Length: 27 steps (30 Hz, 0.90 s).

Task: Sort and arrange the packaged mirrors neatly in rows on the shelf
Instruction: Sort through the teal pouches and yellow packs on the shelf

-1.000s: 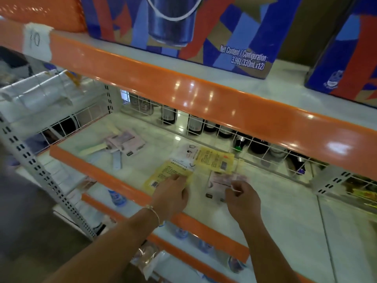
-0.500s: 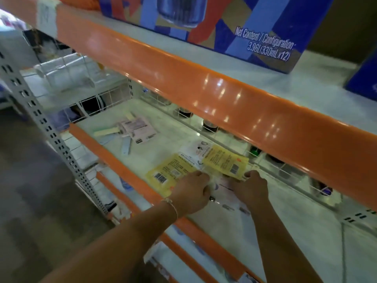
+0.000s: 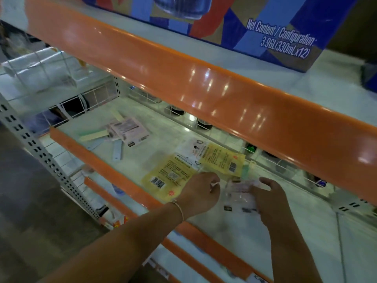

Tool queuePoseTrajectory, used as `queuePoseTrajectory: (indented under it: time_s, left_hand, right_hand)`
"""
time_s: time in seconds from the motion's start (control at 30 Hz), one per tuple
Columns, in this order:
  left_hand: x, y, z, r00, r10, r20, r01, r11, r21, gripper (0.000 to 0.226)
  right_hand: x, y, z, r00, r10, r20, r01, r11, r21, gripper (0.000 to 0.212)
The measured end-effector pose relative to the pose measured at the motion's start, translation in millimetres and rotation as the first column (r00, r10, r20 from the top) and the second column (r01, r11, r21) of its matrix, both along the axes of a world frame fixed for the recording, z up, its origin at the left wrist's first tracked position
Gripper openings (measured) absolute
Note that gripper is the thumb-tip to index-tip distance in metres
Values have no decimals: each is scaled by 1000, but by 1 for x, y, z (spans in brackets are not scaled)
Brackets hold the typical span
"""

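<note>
Store shelving unit fills the view: glossy orange shelf edge [image 3: 204, 82] runs from 10 o'clock to 3 o'clock, catching bright overhead light glints. Blue and red drinks carton [image 3: 234, 23] sits on the pale upper shelf at 12 o'clock. White wire divider [image 3: 85, 99] at 9 o'clock, perforated grey upright [image 3: 40, 154] below it. Dark bottles [image 3: 202, 123] behind a wire fence at centre. Dim grey floor [image 3: 30, 231] at 8 o'clock
</note>
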State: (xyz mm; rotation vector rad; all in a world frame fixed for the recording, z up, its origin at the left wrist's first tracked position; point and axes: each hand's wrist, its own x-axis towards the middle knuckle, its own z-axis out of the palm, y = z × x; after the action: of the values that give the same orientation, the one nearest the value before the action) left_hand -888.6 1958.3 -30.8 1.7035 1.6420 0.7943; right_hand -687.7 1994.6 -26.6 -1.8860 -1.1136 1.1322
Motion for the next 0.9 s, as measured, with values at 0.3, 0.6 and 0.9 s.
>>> queuePoseTrajectory:
  time_s: [0.3,0.6,0.9]
  left_hand:
    - [-45,18,14,986,-142,-89,151,984,99,27]
    - [-148,17,26,992,-98,-82,109,985,133,24]
    - [-245,17,27,930,214,298,-198,977,-84,28]
  right_hand:
    - [-43,-37,47,975,-208,-78,221,948,229,33]
    - [-160,-23,41,933,-74,-352,144,973,178,51]
    - [-269,1,37,905,197,-376,-167,980,111,33]
